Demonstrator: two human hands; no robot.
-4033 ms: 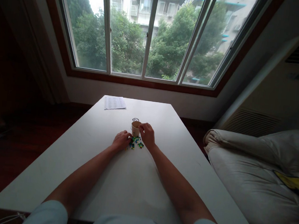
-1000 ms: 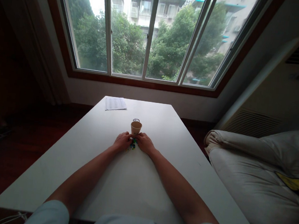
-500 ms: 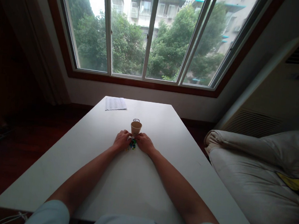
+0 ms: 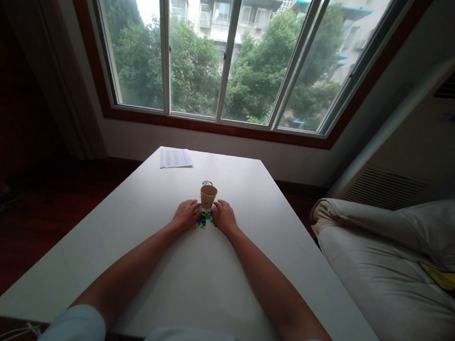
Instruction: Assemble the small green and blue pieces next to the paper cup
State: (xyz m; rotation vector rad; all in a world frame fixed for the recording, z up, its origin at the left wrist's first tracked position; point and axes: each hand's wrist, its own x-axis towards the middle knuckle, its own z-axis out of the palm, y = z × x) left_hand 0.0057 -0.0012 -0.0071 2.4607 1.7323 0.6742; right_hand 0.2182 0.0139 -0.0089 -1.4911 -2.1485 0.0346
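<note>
A brown paper cup [image 4: 208, 197] stands upright near the middle of the white table [image 4: 273, 282], its mouth facing up. Just in front of it lies a loose cluster of small green, blue, yellow and dark pieces [image 4: 205, 220], too small to name. My left hand [image 4: 186, 214] rests on the table left of the cup and pieces, fingers curved and a little apart, tips close to the cup's side. On the other side, my right hand [image 4: 224, 216] lies with fingers apart, close to the cup's lower right. Nothing visible is gripped in either hand.
Behind the cup lies a thin dark loop [image 4: 207, 183]. Printed sheets [image 4: 176, 158] lie at the table's far left corner. A beige padded sofa [image 4: 387, 266] is on the right, below a large floor unit with vents [image 4: 387, 187]. A window spans the far wall.
My right hand has shifted slightly right, with its fingers away from the pieces. More of the coloured pieces now show, more spread out. The cup sits slightly further right.
</note>
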